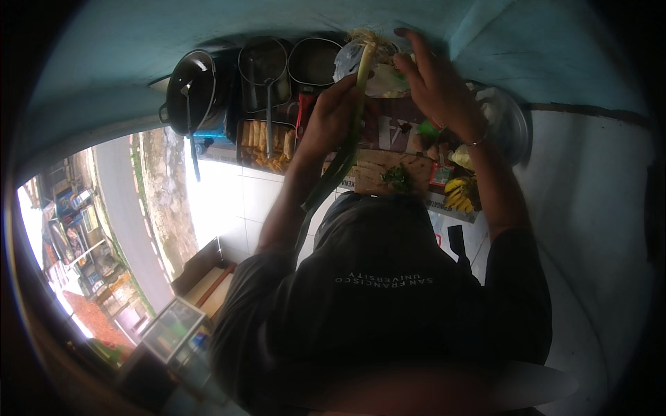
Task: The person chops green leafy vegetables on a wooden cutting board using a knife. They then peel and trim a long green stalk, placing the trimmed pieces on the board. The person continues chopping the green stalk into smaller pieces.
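A large leek or spring onion (366,62) with stringy roots at its top end is gripped by my left hand (335,117); its long green leaves hang down over my forearm. My right hand (429,83) is raised to the right of the roots, fingers apart, holding nothing that I can see. Below both hands, chopped green leaves (397,178) lie on a wooden cutting board (367,171). Behind the stalk are a clear plastic bag (347,60) and a pale item in plastic (387,83).
At the left stand a dark wok (190,99) with a ladle, two pots (264,60) and a tray of fried food (265,130). Bananas (461,194), a small red packet (441,173) and a large metal basin (512,125) are on the right. A wall (291,18) rises behind.
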The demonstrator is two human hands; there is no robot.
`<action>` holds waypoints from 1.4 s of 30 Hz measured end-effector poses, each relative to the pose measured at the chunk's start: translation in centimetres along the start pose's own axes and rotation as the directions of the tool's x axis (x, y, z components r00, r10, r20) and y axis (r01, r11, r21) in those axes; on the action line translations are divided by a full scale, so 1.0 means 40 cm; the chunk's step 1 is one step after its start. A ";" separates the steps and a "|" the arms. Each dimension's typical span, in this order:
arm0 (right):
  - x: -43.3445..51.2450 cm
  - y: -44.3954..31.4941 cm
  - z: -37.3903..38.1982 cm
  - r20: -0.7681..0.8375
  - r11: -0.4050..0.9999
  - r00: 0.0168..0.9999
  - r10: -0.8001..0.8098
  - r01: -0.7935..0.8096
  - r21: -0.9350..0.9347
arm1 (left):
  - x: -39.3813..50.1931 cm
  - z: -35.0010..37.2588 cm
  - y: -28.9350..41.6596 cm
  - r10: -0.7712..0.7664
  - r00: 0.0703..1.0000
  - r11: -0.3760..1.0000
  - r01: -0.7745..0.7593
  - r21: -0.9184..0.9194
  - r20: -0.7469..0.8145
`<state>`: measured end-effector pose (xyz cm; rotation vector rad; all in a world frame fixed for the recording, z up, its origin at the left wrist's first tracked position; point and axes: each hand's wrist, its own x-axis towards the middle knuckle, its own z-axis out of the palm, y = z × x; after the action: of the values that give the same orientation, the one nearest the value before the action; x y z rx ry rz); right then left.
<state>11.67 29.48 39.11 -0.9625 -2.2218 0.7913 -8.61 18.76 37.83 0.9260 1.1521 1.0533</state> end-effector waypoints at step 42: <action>-0.022 -0.089 0.011 -0.037 0.999 0.999 -0.037 0.038 0.029 | -0.030 0.031 0.045 0.009 0.992 1.000 -0.008 0.010 -0.126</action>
<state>10.33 26.65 41.11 -0.9110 -2.1849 0.7817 -7.78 18.02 40.08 0.8825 1.2592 1.1273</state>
